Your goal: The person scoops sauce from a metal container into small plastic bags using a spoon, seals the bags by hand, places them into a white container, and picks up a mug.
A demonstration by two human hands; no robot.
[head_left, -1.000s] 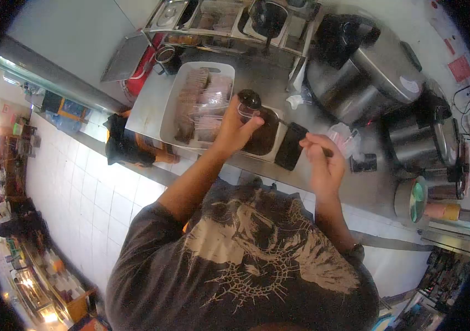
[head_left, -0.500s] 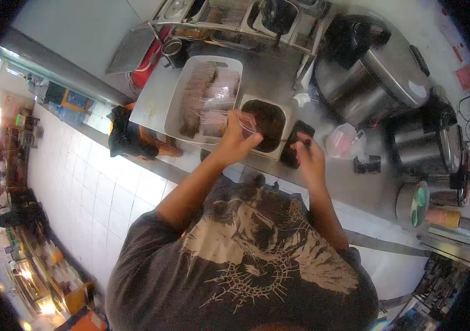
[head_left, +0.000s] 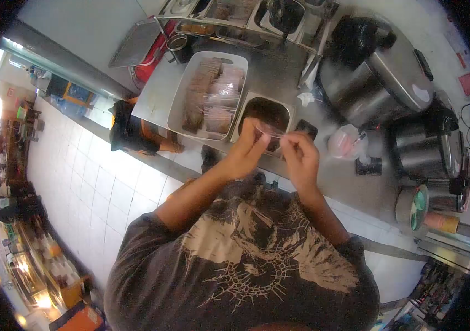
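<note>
- One white tub (head_left: 177, 107) stands beyond the left hand, with many stacked packets (head_left: 226, 83) inside; they overlap too much to count, and look already filled.
- The left hand (head_left: 244, 151) is nearly closed, thumb and fingers pinching one clear plastic bag (head_left: 270, 131).
- That bag is stretched between both hands, apart from the packets and seemingly unfinished; I cannot tell whether it is sealed.
- One steel pan (head_left: 292, 110) of dark contents (head_left: 268, 109) sits just beyond the hands.
- The right hand (head_left: 302, 157) is nearly closed, its fingertips pinching the bag's other end.
- Right of the hands, the bench (head_left: 345, 182) carries one knotted bag (head_left: 347, 142).
</note>
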